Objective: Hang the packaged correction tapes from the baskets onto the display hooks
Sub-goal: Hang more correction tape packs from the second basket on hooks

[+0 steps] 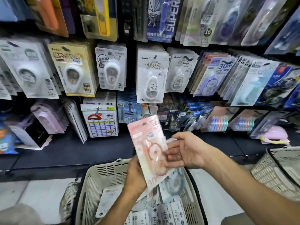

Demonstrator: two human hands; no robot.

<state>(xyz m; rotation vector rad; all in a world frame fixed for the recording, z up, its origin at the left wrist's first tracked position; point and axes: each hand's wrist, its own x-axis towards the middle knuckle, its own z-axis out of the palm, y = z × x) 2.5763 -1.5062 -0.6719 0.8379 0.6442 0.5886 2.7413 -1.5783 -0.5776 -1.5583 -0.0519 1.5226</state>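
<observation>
Pink correction-tape pack stands above the near basket, long axis upright, hang-hole end tilted up-left toward the display hooks. We see the left hand gripping its lower edge, the right hand pinching its right side. Basket holds more white and blue packs. Second basket at right.

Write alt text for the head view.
Both hands hold a pink pack above a basket of more packs: the left hand grips its lower edge, the right hand pinches its side. Behind, display hooks carry rows of packaged correction tapes.
</observation>
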